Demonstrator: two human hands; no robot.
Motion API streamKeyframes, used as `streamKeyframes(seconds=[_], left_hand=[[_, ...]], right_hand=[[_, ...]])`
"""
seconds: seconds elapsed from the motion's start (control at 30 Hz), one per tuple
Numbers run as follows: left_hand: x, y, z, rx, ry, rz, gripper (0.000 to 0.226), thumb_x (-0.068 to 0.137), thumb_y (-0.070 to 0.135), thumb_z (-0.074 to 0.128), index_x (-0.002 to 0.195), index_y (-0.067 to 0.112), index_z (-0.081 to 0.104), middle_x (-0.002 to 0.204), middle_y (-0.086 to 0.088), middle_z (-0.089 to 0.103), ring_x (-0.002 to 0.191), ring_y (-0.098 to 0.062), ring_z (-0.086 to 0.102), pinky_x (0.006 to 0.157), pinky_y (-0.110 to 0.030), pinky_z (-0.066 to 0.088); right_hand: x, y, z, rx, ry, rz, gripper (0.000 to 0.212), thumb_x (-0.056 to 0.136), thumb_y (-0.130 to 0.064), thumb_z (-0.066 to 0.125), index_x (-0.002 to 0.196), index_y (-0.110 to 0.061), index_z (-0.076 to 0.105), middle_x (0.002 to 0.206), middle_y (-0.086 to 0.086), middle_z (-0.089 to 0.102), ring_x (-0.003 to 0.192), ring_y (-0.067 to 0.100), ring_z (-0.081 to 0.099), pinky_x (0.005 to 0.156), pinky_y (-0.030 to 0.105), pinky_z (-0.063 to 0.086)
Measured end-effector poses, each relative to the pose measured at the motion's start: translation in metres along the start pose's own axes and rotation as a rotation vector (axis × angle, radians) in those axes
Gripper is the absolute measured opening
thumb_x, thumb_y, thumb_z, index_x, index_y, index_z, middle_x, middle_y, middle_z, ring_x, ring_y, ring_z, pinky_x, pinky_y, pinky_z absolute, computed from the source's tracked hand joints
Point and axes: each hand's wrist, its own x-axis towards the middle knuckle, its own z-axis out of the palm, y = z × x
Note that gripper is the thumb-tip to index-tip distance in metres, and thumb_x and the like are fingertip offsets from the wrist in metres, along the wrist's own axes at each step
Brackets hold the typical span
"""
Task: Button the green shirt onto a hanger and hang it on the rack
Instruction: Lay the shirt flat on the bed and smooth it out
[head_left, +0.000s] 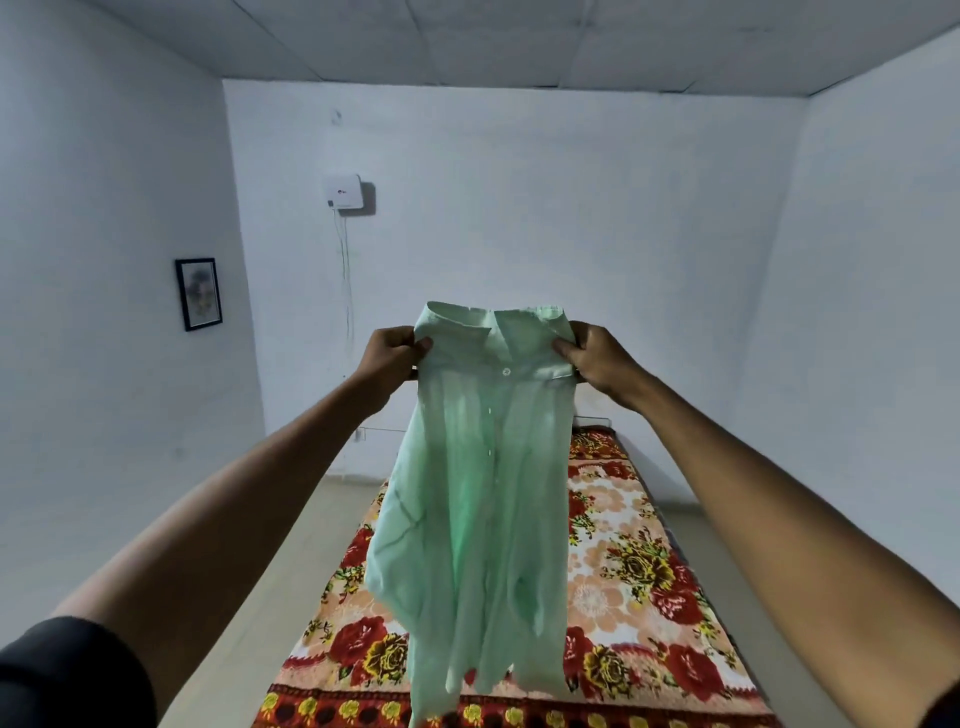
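The pale green shirt (478, 499) hangs in the air in front of me, collar up, its front with a white button facing me. My left hand (392, 358) grips the shirt at the left shoulder beside the collar. My right hand (597, 358) grips the right shoulder the same way. The body and sleeves dangle down over the bed. No hanger or rack is in view.
A bed with a red and yellow floral cover (639, 571) lies below the shirt, running away from me. White walls close the room; a framed picture (198, 293) hangs on the left wall and a white box (343, 193) with cables on the far wall.
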Motion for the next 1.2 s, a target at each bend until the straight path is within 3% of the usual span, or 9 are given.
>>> streamKeyframes(seconds=[0.23, 0.33, 0.5, 0.63, 0.7, 0.83, 0.97, 1.1, 1.2], left_hand=[[-0.059, 0.024, -0.026, 0.082, -0.045, -0.034, 0.019, 0.096, 0.001, 0.046, 0.101, -0.006, 0.062, 0.09, -0.014, 0.055, 0.084, -0.025, 0.054, 0.071, -0.04, 0.053], [-0.081, 0.032, -0.029, 0.118, 0.017, 0.01, 0.028, 0.084, -0.003, 0.033, 0.09, 0.004, 0.06, 0.082, -0.008, 0.054, 0.078, -0.02, 0.05, 0.065, -0.033, 0.042], [-0.129, 0.047, -0.024, 0.151, 0.06, 0.1, 0.024, 0.104, 0.017, 0.036, 0.082, 0.021, 0.043, 0.079, 0.0, 0.045, 0.075, -0.017, 0.042, 0.064, -0.033, 0.036], [-0.161, 0.059, -0.029, 0.175, -0.026, 0.159, 0.029, 0.107, 0.026, 0.039, 0.078, 0.024, 0.035, 0.075, 0.005, 0.036, 0.071, -0.015, 0.035, 0.061, -0.032, 0.032], [-0.172, 0.067, -0.037, 0.132, -0.04, 0.156, 0.029, 0.108, 0.03, 0.043, 0.081, 0.02, 0.039, 0.075, 0.003, 0.036, 0.07, -0.013, 0.035, 0.06, -0.031, 0.033], [-0.189, 0.088, -0.053, 0.076, -0.095, 0.168, 0.027, 0.1, 0.036, 0.062, 0.087, 0.015, 0.052, 0.08, -0.003, 0.05, 0.071, -0.013, 0.051, 0.061, -0.027, 0.045], [-0.203, 0.094, -0.058, 0.139, -0.261, 0.174, 0.031, 0.087, 0.03, 0.082, 0.104, 0.007, 0.071, 0.101, -0.012, 0.077, 0.088, -0.023, 0.075, 0.075, -0.036, 0.063], [-0.225, 0.068, -0.053, 0.154, -0.291, 0.157, 0.012, 0.091, 0.019, 0.077, 0.088, 0.008, 0.073, 0.084, -0.001, 0.073, 0.074, -0.013, 0.069, 0.068, -0.031, 0.059], [-0.233, 0.045, -0.058, 0.114, -0.295, 0.134, 0.016, 0.094, 0.018, 0.073, 0.1, 0.003, 0.073, 0.091, -0.005, 0.075, 0.082, -0.016, 0.071, 0.073, -0.033, 0.061]], right_hand=[[-0.064, -0.041, 0.018, 0.009, -0.027, 0.074, 0.024, 0.108, -0.015, 0.048, 0.121, -0.003, 0.065, 0.117, 0.012, 0.072, 0.109, 0.03, 0.07, 0.095, 0.047, 0.058], [-0.085, -0.059, 0.03, -0.038, 0.057, 0.061, 0.021, 0.108, -0.018, 0.047, 0.112, -0.01, 0.066, 0.108, 0.011, 0.072, 0.103, 0.033, 0.069, 0.091, 0.046, 0.055], [-0.125, -0.074, 0.046, -0.017, 0.145, 0.04, 0.021, 0.108, -0.022, 0.048, 0.116, -0.011, 0.064, 0.113, 0.015, 0.071, 0.107, 0.033, 0.068, 0.09, 0.041, 0.054], [-0.152, -0.08, 0.047, 0.19, 0.063, 0.016, 0.016, 0.106, -0.023, 0.055, 0.112, -0.012, 0.065, 0.108, 0.008, 0.073, 0.101, 0.026, 0.07, 0.092, 0.045, 0.057], [-0.161, -0.089, 0.048, 0.32, -0.05, 0.023, 0.032, 0.097, -0.029, 0.068, 0.119, -0.007, 0.064, 0.114, 0.01, 0.075, 0.108, 0.029, 0.072, 0.091, 0.043, 0.06], [-0.169, -0.108, 0.041, 0.251, -0.205, 0.009, 0.047, 0.087, -0.016, 0.08, 0.129, -0.002, 0.064, 0.123, 0.011, 0.074, 0.112, 0.027, 0.072, 0.094, 0.042, 0.06], [-0.173, -0.105, 0.028, 0.183, -0.207, 0.064, 0.046, 0.083, -0.013, 0.083, 0.122, 0.004, 0.068, 0.12, 0.014, 0.075, 0.11, 0.029, 0.073, 0.099, 0.048, 0.058], [-0.188, -0.087, 0.031, 0.109, -0.243, 0.114, 0.048, 0.079, -0.022, 0.085, 0.118, 0.003, 0.071, 0.116, 0.014, 0.076, 0.108, 0.031, 0.074, 0.097, 0.049, 0.058], [-0.198, -0.073, 0.041, 0.095, -0.253, 0.112, 0.033, 0.087, -0.016, 0.081, 0.115, -0.002, 0.073, 0.111, 0.009, 0.078, 0.104, 0.027, 0.075, 0.088, 0.038, 0.062]])
